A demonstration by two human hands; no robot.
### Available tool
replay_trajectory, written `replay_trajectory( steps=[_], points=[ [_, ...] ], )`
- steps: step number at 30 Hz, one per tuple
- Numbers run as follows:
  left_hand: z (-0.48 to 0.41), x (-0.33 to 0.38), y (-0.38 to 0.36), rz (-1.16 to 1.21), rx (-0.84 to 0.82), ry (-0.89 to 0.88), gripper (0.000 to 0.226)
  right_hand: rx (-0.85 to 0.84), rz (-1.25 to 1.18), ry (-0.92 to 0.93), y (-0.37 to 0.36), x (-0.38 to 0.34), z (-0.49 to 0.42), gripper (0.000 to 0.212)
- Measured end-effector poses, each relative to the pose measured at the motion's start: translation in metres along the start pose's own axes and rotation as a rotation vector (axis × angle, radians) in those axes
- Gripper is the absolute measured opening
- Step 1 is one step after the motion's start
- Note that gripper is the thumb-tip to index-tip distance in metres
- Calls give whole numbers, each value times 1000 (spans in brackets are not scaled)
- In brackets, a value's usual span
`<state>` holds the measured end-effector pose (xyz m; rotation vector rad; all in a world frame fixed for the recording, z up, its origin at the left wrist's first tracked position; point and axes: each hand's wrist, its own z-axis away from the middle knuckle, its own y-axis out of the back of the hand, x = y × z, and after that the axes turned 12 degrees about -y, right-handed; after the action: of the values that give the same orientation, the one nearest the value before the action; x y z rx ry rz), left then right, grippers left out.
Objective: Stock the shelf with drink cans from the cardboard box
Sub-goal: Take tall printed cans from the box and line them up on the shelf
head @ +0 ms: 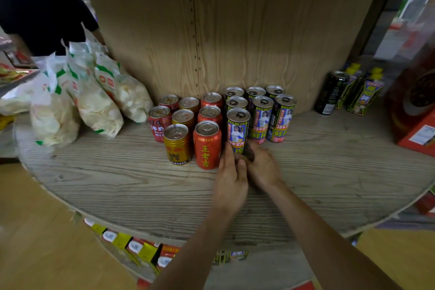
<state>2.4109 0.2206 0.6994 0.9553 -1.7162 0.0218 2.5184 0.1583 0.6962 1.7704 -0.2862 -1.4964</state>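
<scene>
Furthest left on the shelf I had the snack bags slumped against the back panel. Next came the short cans in files running front to back: red milk cans, gold cans, then red cans.

My left hand reached in just beside the front red can, its fingers up the near-left side of the front slim can and the thumb across the foot. That can stood upright on the boards at the head of its file, touching the red can beside it. My right hand cupped the foot from the other side, fingers curled in, though blur hid how firmly.

Further slim cans filled the files to the right; a black can and cartons stood well apart.

I judged this the placing step, with the can set down and being squared up. The cardboard box was out of view, so next I would need to let go without tipping the tall can, then draw back for another.
</scene>
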Motion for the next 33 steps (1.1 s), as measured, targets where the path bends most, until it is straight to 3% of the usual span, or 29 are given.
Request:
replay_trajectory(
  steps=[10, 13, 18, 24, 28, 33],
  points=[
    [2, 8, 9, 50, -86, 44, 68, -62, 56, 74, 20, -9, 27, 61],
    [11, 10, 16, 80, -142, 24, 67, -51, 59, 41, 27, -9, 40, 68],
    [42, 18, 27, 82, -214, -13, 62, -31, 133, -3, 37, -5, 70, 57],
    [81, 40, 31, -48, -317, -204, 59, 123, 86, -6, 59, 26, 136, 34],
    [109, 58, 13, -66, -413, -330, 59, 195, 188, -48, 81, 60, 189, 16],
    [153, 83, -33, -33, -518, -533, 54, 215, 330, -112, 105, 114, 255, 24]
  ],
)
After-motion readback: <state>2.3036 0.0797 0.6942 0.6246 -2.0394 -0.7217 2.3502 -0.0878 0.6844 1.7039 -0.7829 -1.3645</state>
